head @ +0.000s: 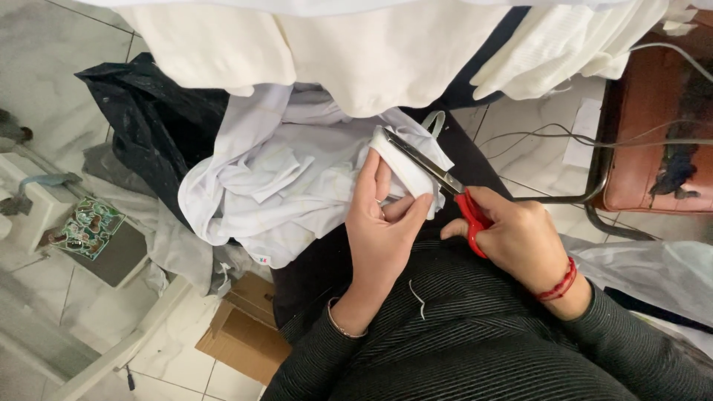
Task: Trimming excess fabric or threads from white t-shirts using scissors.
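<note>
Left hand fingers pinched on folded edge of white fabric over lap. Right hand fingers clamped in red scissors handles, blades open against fold. Cardboard on floor below.

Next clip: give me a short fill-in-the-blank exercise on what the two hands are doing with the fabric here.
1. The right hand holds scissors with ____ handles.
2. The left hand pinches a folded piece of ____ fabric.
3. The scissor blades lie against the fabric held by the ____ hand.
4. The right wrist wears a ____ bracelet.

Missing words: red; white; left; red
</note>
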